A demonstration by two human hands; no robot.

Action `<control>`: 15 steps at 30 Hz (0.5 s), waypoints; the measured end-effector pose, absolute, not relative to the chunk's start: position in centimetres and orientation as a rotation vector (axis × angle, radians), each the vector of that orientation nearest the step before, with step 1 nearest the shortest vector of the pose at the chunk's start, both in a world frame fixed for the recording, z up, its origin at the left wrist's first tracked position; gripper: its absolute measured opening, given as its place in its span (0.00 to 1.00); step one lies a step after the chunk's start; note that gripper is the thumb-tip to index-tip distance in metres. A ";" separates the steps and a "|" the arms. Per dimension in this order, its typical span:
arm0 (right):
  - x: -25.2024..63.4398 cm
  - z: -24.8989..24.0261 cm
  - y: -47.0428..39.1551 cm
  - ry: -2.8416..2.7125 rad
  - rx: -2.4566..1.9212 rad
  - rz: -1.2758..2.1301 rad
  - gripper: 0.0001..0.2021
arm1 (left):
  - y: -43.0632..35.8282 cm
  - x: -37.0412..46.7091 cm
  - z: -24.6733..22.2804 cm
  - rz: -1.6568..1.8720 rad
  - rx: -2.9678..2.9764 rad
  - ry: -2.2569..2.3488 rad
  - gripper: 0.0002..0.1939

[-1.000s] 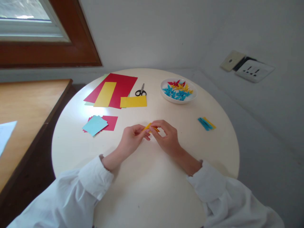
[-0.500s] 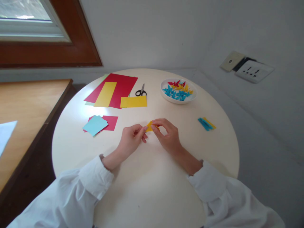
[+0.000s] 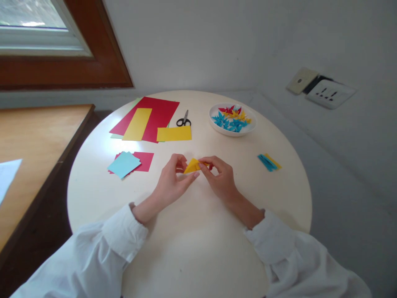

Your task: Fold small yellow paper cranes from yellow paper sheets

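Over the middle of the round white table, a small piece of folded yellow paper is pinched between the thumb and fingers of my right hand. Its left side comes to a point and shows a crease. My left hand is beside it on the left, thumb stretched out below the paper and fingers curled behind, with a gap between them. Whether a left fingertip touches the paper's far edge I cannot make out.
A white dish of folded red, yellow and blue paper shapes stands at the back right. Folded strips lie at the right. Black-handled scissors, a red sheet, yellow rectangles and light-blue squares lie toward the left. A wall socket is at right.
The fingers of my left hand have spread and let go of the yellow paper, so more of its left side shows. My right hand keeps its pinch in nearly the same place.
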State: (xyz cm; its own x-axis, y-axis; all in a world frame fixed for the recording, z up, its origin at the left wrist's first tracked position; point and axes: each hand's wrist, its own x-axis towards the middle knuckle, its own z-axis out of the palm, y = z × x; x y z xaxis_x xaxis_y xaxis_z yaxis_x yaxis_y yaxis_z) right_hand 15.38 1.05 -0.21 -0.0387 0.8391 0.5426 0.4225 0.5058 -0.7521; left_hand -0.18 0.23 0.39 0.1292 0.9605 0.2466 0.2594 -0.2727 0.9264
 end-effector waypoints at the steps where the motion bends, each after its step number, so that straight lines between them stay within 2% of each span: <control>1: 15.3 -0.2 1.1 -1.639 -1.098 0.513 0.04 | 0.2 -0.2 0.3 1.202 1.661 1.155 0.17; 3: 15.3 -0.3 1.1 -1.610 -1.096 0.590 0.04 | 0.3 -0.2 0.1 1.199 1.689 1.079 0.18; 8: 15.1 -0.5 1.1 -1.602 -1.040 0.724 0.03 | 0.3 -0.5 0.0 1.102 1.800 1.068 0.09; 15: 15.2 -0.7 1.1 -1.610 -0.992 0.704 0.05 | 0.4 -0.7 0.1 1.166 1.783 1.167 0.10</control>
State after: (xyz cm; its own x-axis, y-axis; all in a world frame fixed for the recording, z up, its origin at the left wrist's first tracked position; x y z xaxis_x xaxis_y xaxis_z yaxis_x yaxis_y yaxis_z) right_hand 15.16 1.09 -0.71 -0.0862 0.8764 0.4738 0.2467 0.4796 -0.8421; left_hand -0.68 0.35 0.10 0.1894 0.9333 0.3050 0.3055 -0.3512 0.8851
